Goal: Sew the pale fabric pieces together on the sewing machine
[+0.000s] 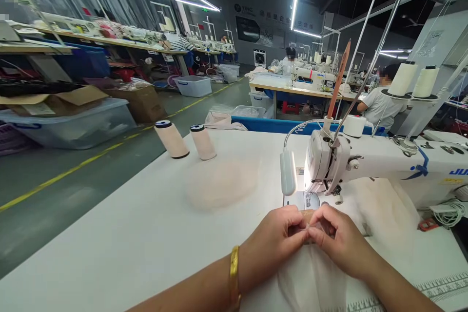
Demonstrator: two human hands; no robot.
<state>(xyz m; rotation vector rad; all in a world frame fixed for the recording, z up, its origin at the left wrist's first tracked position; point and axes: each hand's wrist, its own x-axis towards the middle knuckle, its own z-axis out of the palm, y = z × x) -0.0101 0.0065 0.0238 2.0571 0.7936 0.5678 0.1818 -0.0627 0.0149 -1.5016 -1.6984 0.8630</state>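
My left hand [280, 234] and my right hand [336, 236] meet just in front of the sewing machine [325, 161]. Both are closed in a pinch on a thin, sheer pale fabric [312, 273], their fingertips nearly touching. The fabric hangs down from the fingers toward the table's front edge. Just beyond the hands lies the needle plate [298, 200], lit by the machine's lamp. The fabric edge between the fingers is partly hidden. Another sheer pale piece [387, 209] lies under the machine arm, and one more [223, 183] lies flat on the left.
Two thread cones [171, 140] stand at the white table's [127, 224] far left edge. A small lamp [288, 170] hangs left of the needle. A ruler strip [442, 285] and a red-handled tool [427, 224] are at right. Co-workers [382, 100] sit at machines beyond.
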